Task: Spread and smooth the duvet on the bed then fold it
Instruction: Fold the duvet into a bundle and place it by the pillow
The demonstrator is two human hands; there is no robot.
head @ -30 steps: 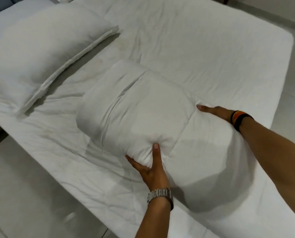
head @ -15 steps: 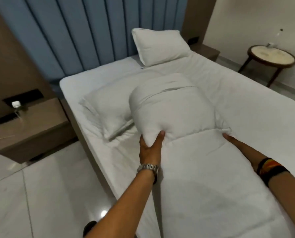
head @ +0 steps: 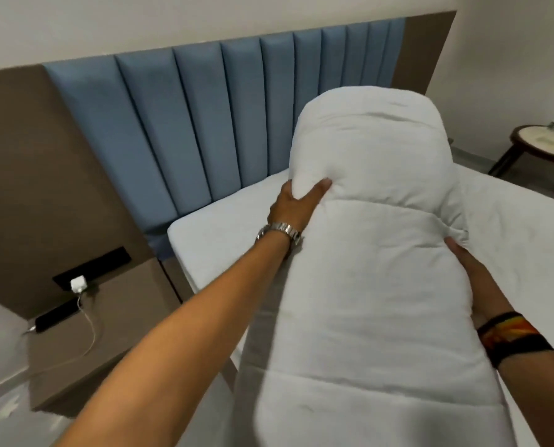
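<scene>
Between the two hands, the folded white duvet (head: 372, 253) stood raised off the bed (head: 224, 240), a thick bundle whose rounded upper fold rose in front of the blue padded headboard (head: 178, 124). Its lower part ran down toward the camera and filled the bottom centre of the view.

On the bundle's left side, the left hand (head: 293, 204) gripped the upper fold at its lower corner: the thumb lay across the front of the fabric, pressing a dent into it, while the other fingers were curled round behind, out of sight. A metal wristwatch (head: 278, 232) sat on that wrist, close against the duvet's edge.

On the right side, the right hand (head: 472, 272) lay against the bundle just under the seam where the upper fold met the lower part. Its thumb pointed up along the fabric near a bunched corner; the remaining fingers were hidden behind the duvet, so how far they wrapped round it could not be told. Striped wristbands (head: 514, 340) circled that wrist.

Beside the bed on the left stood a brown nightstand (head: 85, 350), with a white charger (head: 78, 284) plugged in above it and a cable (head: 90, 330) trailing over its top. At the far right, a round side table (head: 546, 146) stood well apart from the bundle.
</scene>
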